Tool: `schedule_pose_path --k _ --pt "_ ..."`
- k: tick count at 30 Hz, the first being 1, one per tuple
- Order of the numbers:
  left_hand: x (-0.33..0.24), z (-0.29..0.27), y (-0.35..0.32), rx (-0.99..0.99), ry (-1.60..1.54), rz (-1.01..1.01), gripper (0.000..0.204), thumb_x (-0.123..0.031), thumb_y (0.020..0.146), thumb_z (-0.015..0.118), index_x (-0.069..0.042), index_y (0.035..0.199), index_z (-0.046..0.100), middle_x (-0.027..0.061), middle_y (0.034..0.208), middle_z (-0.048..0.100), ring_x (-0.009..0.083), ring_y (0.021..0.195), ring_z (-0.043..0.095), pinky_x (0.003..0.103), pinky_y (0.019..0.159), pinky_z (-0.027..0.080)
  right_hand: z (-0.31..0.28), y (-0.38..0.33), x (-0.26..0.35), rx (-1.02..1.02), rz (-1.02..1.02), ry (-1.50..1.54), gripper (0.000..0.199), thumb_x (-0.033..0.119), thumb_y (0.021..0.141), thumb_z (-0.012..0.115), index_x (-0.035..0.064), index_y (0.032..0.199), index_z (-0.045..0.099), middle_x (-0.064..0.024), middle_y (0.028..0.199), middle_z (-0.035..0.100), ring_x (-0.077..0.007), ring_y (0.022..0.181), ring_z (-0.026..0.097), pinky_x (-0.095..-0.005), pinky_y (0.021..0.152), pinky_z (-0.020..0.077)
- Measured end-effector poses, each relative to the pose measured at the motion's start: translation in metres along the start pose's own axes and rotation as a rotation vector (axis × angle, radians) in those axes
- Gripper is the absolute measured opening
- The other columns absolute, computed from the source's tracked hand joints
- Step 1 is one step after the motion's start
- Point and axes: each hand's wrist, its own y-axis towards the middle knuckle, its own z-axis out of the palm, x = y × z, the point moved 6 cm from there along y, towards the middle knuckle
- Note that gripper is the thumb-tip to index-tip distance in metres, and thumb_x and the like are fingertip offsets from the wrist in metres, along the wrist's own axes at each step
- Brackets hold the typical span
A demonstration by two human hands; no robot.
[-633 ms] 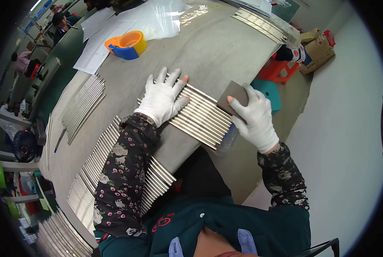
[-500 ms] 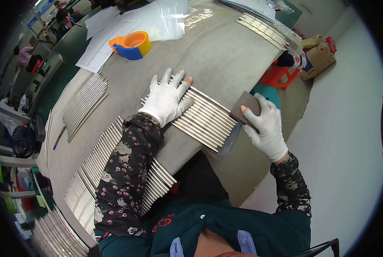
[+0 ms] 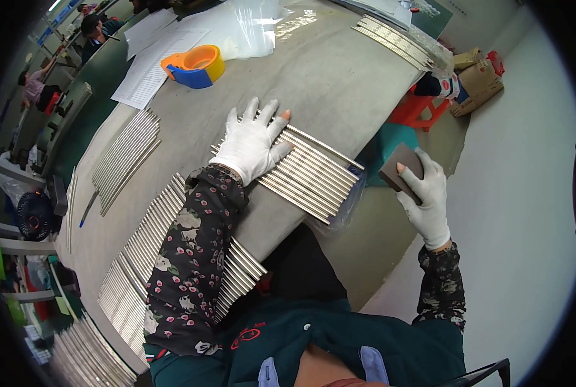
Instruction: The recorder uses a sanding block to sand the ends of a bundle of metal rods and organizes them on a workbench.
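Observation:
My left hand (image 3: 252, 140), in a white glove, lies flat with fingers spread on a row of thin metal rods (image 3: 307, 175) lined up side by side at the grey table's (image 3: 339, 77) near edge. My right hand (image 3: 423, 197), also gloved, is off the table to the right, out over the floor, and grips a small brown sanding block (image 3: 400, 168). The block is clear of the rods.
More bundles of metal rods lie to the left (image 3: 125, 158), along the near left edge (image 3: 146, 258) and at the far right corner (image 3: 394, 42). An orange and blue tape dispenser (image 3: 194, 66), white papers (image 3: 156, 61) and a clear plastic bag (image 3: 249, 29) sit farther back. A red stool (image 3: 423, 109) and cardboard boxes (image 3: 475, 80) stand on the floor.
My right hand has carried the sanding block off the rods and out to the right past the table edge. My left hand has stayed flat on the rods.

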Motion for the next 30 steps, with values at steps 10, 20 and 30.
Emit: schedule_pose_path --k 10,20,30 --pt "0.0 0.0 0.0 0.011 -0.01 -0.008 0.066 -0.054 0.099 0.047 -0.016 0.152 0.042 0.0164 0.159 0.034 0.0439 0.146 0.029 0.065 0.115 0.024 0.026 0.061 0.071 0.001 -0.131 -0.057 0.052 0.016 0.072 0.076 0.0185 0.123 0.068 -0.0251 0.134 0.054 -0.0388 0.115 0.054 -0.0462 0.093 0.0434" --pt "0.0 0.0 -0.001 -0.014 -0.025 0.011 0.065 -0.053 0.099 0.047 -0.015 0.152 0.042 0.0175 0.158 0.035 0.0447 0.146 0.029 0.065 0.115 0.025 0.008 0.06 0.069 0.06 -0.132 -0.008 0.051 0.015 0.072 0.076 0.0176 0.123 0.067 -0.0255 0.133 0.053 -0.0401 0.111 0.056 -0.0464 0.091 0.0445" --pt "0.002 -0.001 -0.021 -0.031 -0.033 0.04 0.069 -0.055 0.098 0.047 -0.012 0.152 0.041 0.02 0.158 0.034 0.0457 0.145 0.029 0.06 0.116 0.025 -0.013 0.005 0.033 0.162 -0.016 0.012 0.056 0.012 0.066 0.078 0.0199 0.121 0.07 -0.0218 0.137 0.054 -0.0391 0.117 0.053 -0.0461 0.097 0.0427"
